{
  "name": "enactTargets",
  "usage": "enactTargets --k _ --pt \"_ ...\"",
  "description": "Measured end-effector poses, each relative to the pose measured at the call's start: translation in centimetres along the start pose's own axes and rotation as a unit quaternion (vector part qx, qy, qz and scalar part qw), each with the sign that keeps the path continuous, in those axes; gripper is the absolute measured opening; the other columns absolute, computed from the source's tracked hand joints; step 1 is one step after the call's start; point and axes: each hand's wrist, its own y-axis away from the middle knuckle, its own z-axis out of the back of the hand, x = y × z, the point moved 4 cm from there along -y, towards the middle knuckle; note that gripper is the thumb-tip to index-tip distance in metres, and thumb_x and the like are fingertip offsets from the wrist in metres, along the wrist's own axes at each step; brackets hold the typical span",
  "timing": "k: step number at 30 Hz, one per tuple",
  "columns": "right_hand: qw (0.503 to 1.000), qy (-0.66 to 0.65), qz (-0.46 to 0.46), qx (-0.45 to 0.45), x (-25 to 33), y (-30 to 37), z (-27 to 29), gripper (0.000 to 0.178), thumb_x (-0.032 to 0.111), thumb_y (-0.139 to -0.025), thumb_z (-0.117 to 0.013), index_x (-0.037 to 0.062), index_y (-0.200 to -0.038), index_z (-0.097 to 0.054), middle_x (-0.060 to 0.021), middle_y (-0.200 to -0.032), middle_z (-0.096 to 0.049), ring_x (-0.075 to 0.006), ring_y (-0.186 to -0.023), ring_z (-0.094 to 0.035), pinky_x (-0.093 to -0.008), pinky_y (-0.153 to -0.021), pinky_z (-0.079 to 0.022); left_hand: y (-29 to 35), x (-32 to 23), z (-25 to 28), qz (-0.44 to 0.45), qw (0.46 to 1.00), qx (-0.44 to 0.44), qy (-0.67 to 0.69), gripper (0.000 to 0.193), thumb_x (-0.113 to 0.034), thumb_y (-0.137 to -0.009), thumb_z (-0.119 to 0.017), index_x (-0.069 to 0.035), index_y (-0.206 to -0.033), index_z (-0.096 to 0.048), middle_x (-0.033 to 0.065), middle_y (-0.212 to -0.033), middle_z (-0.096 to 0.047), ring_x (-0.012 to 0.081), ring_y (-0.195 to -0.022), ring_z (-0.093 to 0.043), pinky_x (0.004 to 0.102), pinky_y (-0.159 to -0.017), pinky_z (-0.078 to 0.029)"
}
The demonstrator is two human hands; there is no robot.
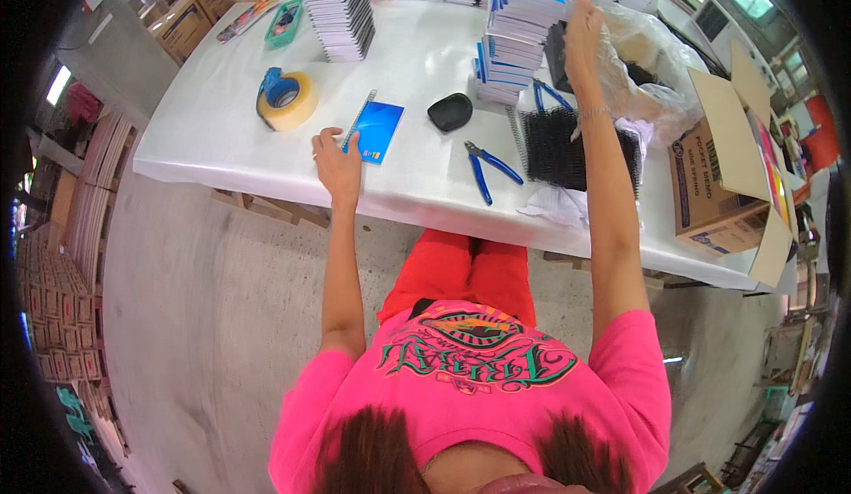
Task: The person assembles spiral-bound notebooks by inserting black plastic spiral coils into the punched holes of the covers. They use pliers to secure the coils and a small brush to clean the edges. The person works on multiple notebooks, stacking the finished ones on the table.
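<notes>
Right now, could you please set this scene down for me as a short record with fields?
Surface: white table
Left hand: fingers on the edge of a blue notebook lying flat
Right hand: raised beside a stack of notebooks, nothing visibly gripped
Between the arms: black pouch, blue pliers, black spiral coils
Left side: tape roll
Right side: open cardboard box, clear plastic bag

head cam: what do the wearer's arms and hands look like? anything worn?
Both forearms are bare, no gloves. The sleeves are short and bright pink, part of a T-shirt with a green and black graphic on the chest. The left hand seems to have a ring on one finger. The right hand has a thin bracelet at the wrist. No watch or tools strapped on.
</notes>
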Motion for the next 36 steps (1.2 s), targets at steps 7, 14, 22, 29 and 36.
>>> enactTargets --k 7,14,22,29,36 --pt "0.958 -0.007 -0.221 0.181 -0.6 -3.5 -3.0 0.038 0.038 -0.082 -0.073 0.0059 -0.067 -0.058 0.0020 -0.062 -0.048 -0.0117 -0.055 -0.041 -0.0304 -0.051 -0.032 0.8 -2.0 2.8 -0.030 0.999 -0.027 -0.005 0.049 -0.023 -0.083 -0.075 -0.011 -0.126 -0.054 0.0176 -0.126 -0.044 0.0387 -0.115 -0.048 0.0484 -0.096 -0.042" --pt "0.971 -0.012 -0.153 0.182 -1.7 -4.9 -2.5 0.025 0.028 -0.088 -0.068 0.0029 -0.086 -0.067 -0.0010 -0.078 -0.060 -0.0116 -0.067 -0.051 -0.0285 -0.060 -0.040 -0.3 -9.6 4.0 -0.116 0.982 0.020 0.149 0.045 -0.017 -0.085 -0.073 -0.011 -0.126 -0.055 0.0172 -0.123 -0.043 0.0346 -0.117 -0.047 0.0445 -0.098 -0.040" --pt "0.986 0.080 -0.072 0.128 -4.2 -6.8 -2.6 0.027 0.026 -0.090 -0.067 -0.0012 -0.089 -0.068 -0.0014 -0.072 -0.059 -0.0114 -0.062 -0.052 -0.0280 -0.056 -0.041 0.5 -20.1 5.0 -0.205 0.926 0.122 0.293 0.039 -0.019 -0.086 -0.072 -0.015 -0.122 -0.060 0.0097 -0.123 -0.046 0.0246 -0.109 -0.053 0.0380 -0.086 -0.047" --pt "0.999 0.015 0.033 -0.007 4.7 -1.6 -1.8 0.023 0.011 -0.088 -0.058 -0.0010 -0.108 -0.061 -0.0116 -0.088 -0.063 -0.0190 -0.077 -0.059 -0.0333 -0.067 -0.048 0.5 -22.0 4.5 -0.217 0.890 0.125 0.381 0.037 -0.022 -0.087 -0.071 -0.012 -0.122 -0.060 0.0100 -0.120 -0.051 0.0235 -0.107 -0.054 0.0339 -0.086 -0.047" --pt "0.966 -0.119 -0.053 0.225 12.8 13.4 1.9 0.031 0.020 -0.091 -0.066 -0.0017 -0.112 -0.061 -0.0091 -0.092 -0.066 -0.0175 -0.082 -0.065 -0.0328 -0.074 -0.052 0.8 -22.8 3.8 -0.140 0.792 0.227 0.549 0.047 -0.026 -0.099 -0.058 0.001 -0.135 -0.045 0.0150 -0.117 -0.056 0.0148 -0.106 -0.053 0.0265 -0.093 -0.043"
